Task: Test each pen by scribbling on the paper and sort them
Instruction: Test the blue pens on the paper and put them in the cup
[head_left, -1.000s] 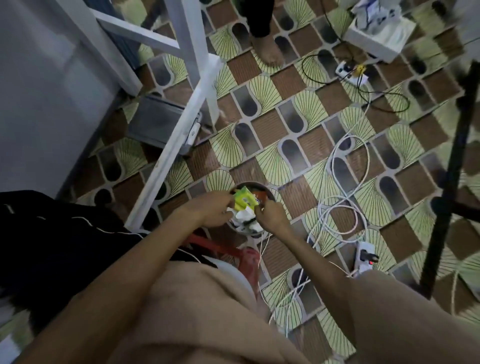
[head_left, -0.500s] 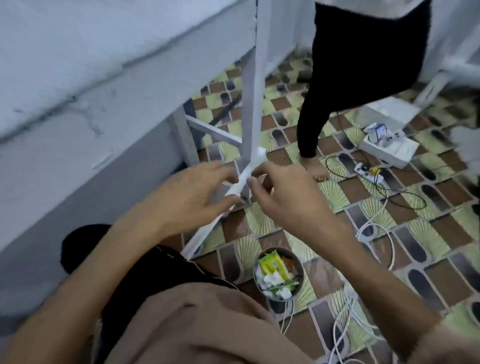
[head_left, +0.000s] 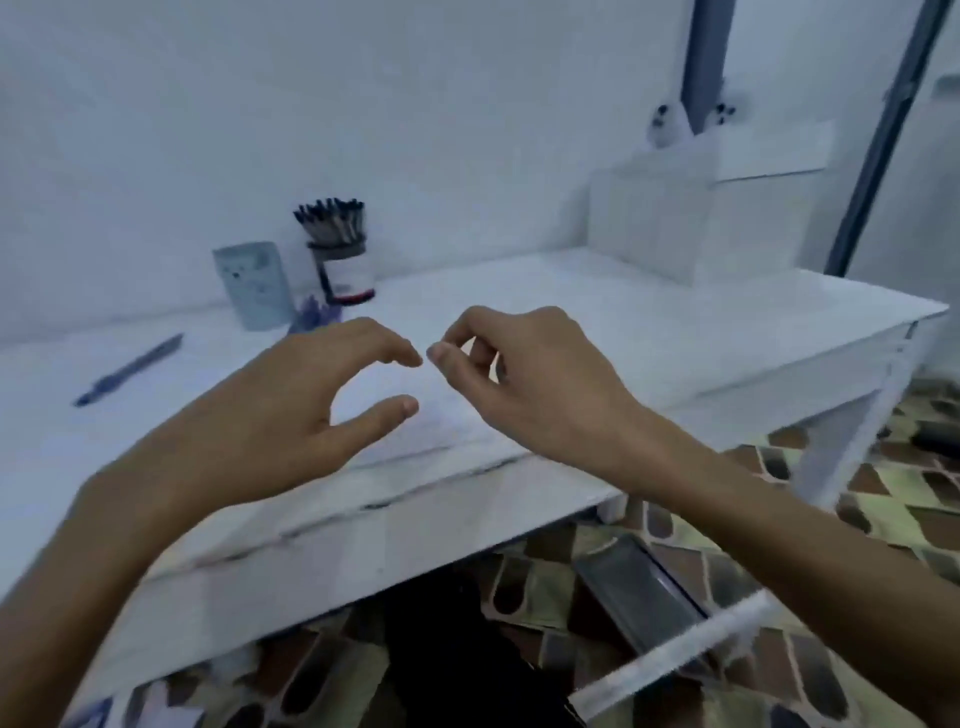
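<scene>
Tabletop (head_left: 675, 332) in white fills most of my feed, set against a pale wall. Both hands hang above its near edge, close together but apart. From here the left hand (head_left: 280, 410) reads as wide: fingers gently curved, thumb spread well below them, holding nothing. The right hand (head_left: 535, 379) is narrow, its fingers curled in and the thumb tip drawn up to the forefinger; I can see nothing between them.

Under the hands lies the paper (head_left: 441, 423), a white sheet whose near edge I can barely separate from the surface. One dark blue pen (head_left: 130, 370) lies alone on the tabletop well to the left, angled toward the wall. Back by the wall stands a cup of pens (head_left: 340, 260), packed and upright, with a pale blue box (head_left: 254, 286) just beside it on the left. Some small bluish things (head_left: 314, 314) sit in front of those two, too blurred for me to name.

A white upright box (head_left: 649, 228) stands at the far right of the tabletop. Below, I see patterned floor tiles (head_left: 909, 499).
</scene>
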